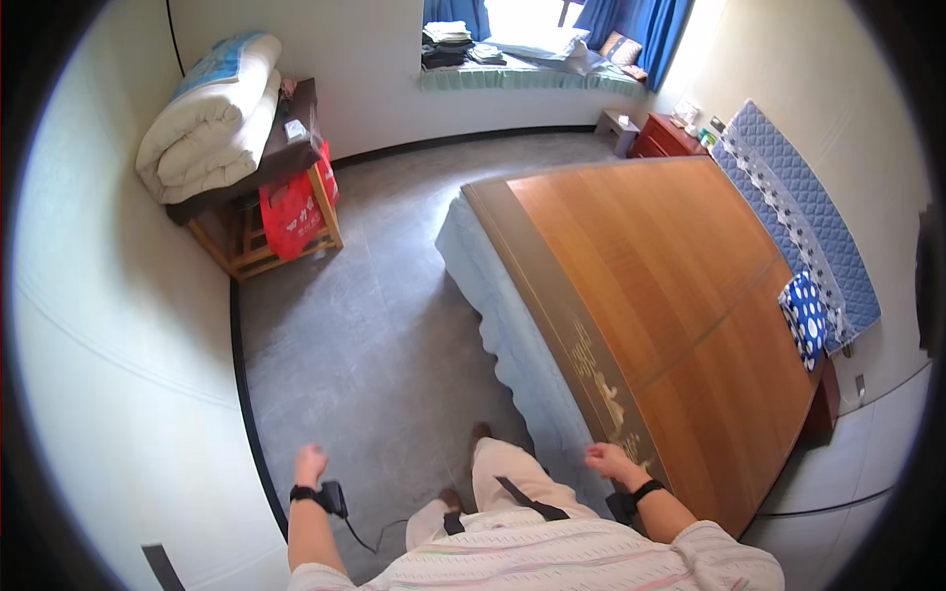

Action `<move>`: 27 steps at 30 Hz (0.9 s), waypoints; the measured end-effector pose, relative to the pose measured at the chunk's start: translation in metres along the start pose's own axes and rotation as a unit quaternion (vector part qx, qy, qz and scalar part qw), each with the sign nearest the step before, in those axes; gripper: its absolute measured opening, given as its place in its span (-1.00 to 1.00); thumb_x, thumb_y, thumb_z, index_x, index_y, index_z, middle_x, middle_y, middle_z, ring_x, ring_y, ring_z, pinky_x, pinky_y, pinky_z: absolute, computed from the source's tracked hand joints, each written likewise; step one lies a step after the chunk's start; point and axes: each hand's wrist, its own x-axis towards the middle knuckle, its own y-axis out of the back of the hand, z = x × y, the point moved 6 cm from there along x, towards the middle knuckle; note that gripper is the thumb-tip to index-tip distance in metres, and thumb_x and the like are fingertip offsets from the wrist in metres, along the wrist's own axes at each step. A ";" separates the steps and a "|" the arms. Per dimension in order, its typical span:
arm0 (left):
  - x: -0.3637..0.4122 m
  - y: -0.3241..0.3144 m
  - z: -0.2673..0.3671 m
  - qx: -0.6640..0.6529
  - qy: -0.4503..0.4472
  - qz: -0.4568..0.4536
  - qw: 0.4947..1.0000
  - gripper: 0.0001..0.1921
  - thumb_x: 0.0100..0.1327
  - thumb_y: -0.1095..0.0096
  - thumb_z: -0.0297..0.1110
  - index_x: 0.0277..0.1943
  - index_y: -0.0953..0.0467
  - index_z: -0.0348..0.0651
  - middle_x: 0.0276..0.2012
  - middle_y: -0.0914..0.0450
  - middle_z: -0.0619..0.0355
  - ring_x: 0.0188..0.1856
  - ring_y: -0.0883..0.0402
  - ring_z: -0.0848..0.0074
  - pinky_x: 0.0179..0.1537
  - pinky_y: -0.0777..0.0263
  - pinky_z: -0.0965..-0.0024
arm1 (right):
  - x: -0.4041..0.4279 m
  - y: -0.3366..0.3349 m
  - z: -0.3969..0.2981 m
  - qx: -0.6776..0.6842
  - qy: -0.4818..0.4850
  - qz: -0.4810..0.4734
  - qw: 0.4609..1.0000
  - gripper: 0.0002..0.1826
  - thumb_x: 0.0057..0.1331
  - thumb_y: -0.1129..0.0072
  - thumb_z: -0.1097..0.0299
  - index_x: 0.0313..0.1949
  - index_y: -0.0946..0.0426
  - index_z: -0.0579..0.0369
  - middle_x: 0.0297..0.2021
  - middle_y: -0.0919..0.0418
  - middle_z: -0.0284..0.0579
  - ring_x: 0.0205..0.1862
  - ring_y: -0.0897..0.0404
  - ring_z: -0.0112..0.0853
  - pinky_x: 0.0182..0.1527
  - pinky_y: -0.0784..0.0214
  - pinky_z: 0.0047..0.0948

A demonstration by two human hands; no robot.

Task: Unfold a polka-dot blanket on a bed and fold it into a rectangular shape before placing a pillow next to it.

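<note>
My left hand (310, 462) hangs over the grey floor (332, 369), near the left wall, its fingers curled in and nothing visible in them. At the bed's near corner is my right hand (612, 464), also curled and holding nothing that I can see. It overlaps the light blue bed skirt (510, 318) and the brown border of the mat; whether it touches them I cannot tell. A smooth tan sleeping mat (665, 251) covers the bed, with a gold pattern along its border. Each wrist wears a black strap with a small device (334, 499).
Rolled white quilts (214, 133) lie on a wooden-legged table (329, 207) with a red bag (292, 218) hanging beneath. A blue quilted headboard cover (805, 214) and a polka-dot pillow (804, 318) are at the bed's head. Folded clothes (447, 44) sit on the window ledge, beyond a red nightstand (665, 137).
</note>
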 end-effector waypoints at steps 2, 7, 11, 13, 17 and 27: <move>0.064 0.028 0.139 -0.026 -0.085 0.036 0.995 -0.68 -0.12 -0.13 -0.39 -0.21 -0.54 -0.18 -0.36 -0.57 -0.09 -0.26 -0.55 0.15 -0.21 -0.42 0.25 | 0.024 0.018 0.000 0.024 -0.145 -0.036 0.989 -0.56 0.06 -0.10 0.26 -0.04 -0.43 0.14 -0.21 -0.53 -0.09 -0.27 -0.53 -0.38 -0.37 -0.41 -0.42; 0.158 0.020 0.220 -0.095 -0.060 -0.057 0.992 -0.66 -0.13 -0.20 -0.33 -0.19 -0.54 -0.11 -0.39 -0.59 0.01 -0.31 -0.57 0.30 -0.21 -0.42 0.31 | 0.151 0.070 -0.083 0.056 -0.119 0.003 0.991 -0.52 0.05 -0.11 0.25 -0.03 -0.41 0.18 -0.21 -0.53 -0.05 -0.27 -0.53 -0.38 -0.43 -0.40 -0.45; 0.193 -0.011 0.168 -0.005 -0.014 -0.137 0.990 -0.63 -0.16 -0.23 -0.30 -0.17 -0.54 -0.07 -0.35 -0.59 0.04 -0.28 -0.57 0.28 -0.14 -0.41 0.33 | 0.259 0.111 -0.185 -0.015 -0.007 0.012 1.000 -0.53 0.05 -0.10 0.26 -0.04 -0.41 0.21 -0.24 -0.55 -0.01 -0.22 -0.53 -0.30 -0.17 -0.38 -0.41; 0.195 -0.011 0.140 -0.087 0.086 -0.146 0.982 -0.65 -0.10 -0.14 -0.47 -0.14 -0.50 -0.18 -0.62 -0.53 0.11 -0.62 -0.50 0.51 -0.61 -0.36 0.40 | 0.304 0.128 -0.248 -0.009 -0.002 0.004 1.000 -0.54 0.05 -0.09 0.26 -0.05 -0.41 0.21 -0.24 -0.55 0.00 -0.20 -0.53 -0.29 -0.16 -0.37 -0.42; 0.217 -0.023 0.058 -0.158 0.222 -0.187 0.944 -0.86 -0.10 -0.12 -0.52 -0.41 -0.55 -0.29 -0.59 -0.55 0.03 -0.61 -0.55 0.42 -0.56 -0.43 0.37 | 0.409 0.143 -0.335 0.047 0.078 0.020 0.996 -0.58 0.08 -0.07 0.30 -0.06 -0.42 0.20 -0.33 -0.57 -0.12 -0.53 -0.50 -0.50 -0.50 -0.35 -0.51; 0.580 0.124 0.369 -0.101 0.076 -0.148 0.981 -0.99 -0.05 -0.07 -0.50 -0.50 -0.43 -0.20 -0.69 -0.42 0.15 -0.74 -0.38 0.47 -0.75 -0.23 0.40 | 0.533 0.173 -0.422 0.138 -0.080 0.043 0.986 -0.55 0.09 -0.10 0.27 -0.03 -0.40 0.19 -0.23 -0.53 -0.08 -0.33 -0.53 -0.41 -0.48 -0.40 -0.49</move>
